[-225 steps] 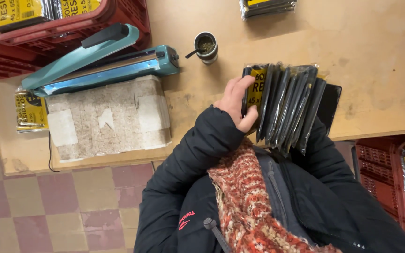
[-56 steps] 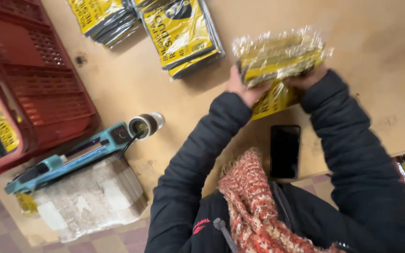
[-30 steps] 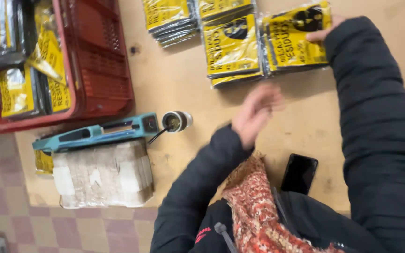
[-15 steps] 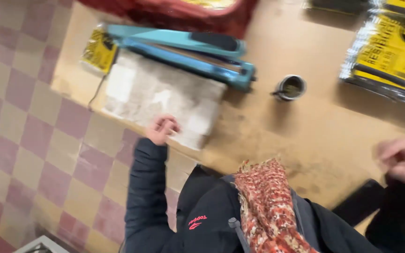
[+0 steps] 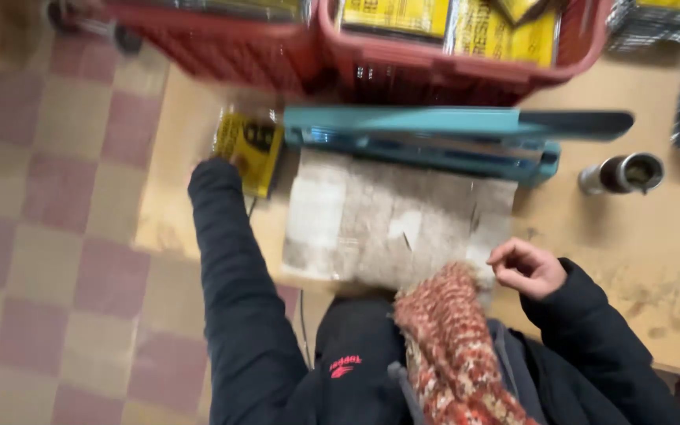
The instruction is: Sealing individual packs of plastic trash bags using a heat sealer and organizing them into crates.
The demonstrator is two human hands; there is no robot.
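My left hand reaches out to the yellow packet at the left end of the table.

Half a second ago my left hand was near the front edge, by the pale block; now the arm stretches past it and the hand meets the packet, which lies just left of the blue sealer and near the red crates at the back edge. So I judge this packet is the next one I pick up. My sleeve hides the fingers, so I cannot tell if they grip it yet. My right hand has pulled back to the front edge and hangs loosely curled, holding nothing. A small metal cup stands right of the sealer.
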